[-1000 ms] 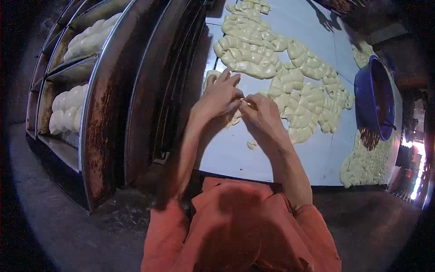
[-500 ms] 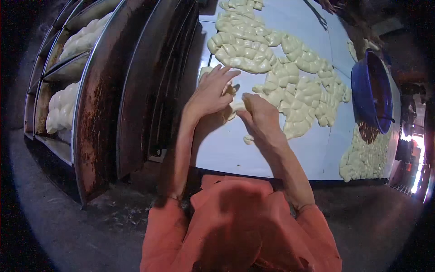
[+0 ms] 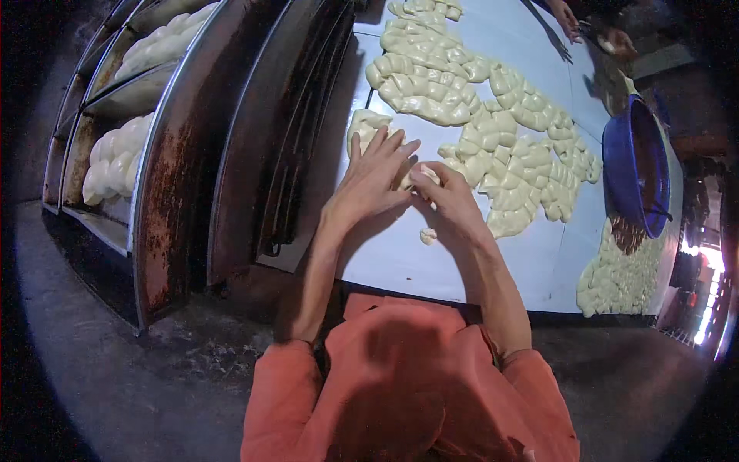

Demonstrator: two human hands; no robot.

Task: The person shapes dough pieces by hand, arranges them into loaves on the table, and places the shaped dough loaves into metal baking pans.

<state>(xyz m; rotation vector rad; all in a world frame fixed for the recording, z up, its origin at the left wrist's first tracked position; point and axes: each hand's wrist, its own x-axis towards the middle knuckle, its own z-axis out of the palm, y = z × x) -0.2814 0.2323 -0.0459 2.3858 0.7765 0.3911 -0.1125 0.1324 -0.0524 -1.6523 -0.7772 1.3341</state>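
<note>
Both hands meet over the table [image 3: 400, 262]: left hand [image 3: 369, 181] flat, fingers spread; right hand [image 3: 450, 202] pinching a dough piece [image 3: 422, 179]. Right of them, a blue bowl [image 3: 627, 165] shows dark contents.

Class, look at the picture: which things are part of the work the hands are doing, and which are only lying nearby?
In the work:
left hand
right hand
dough piece between the hands
white table

Lying nearby:
small dough scrap
shaped dough pieces
blue bowl
rusty tray rack
</note>
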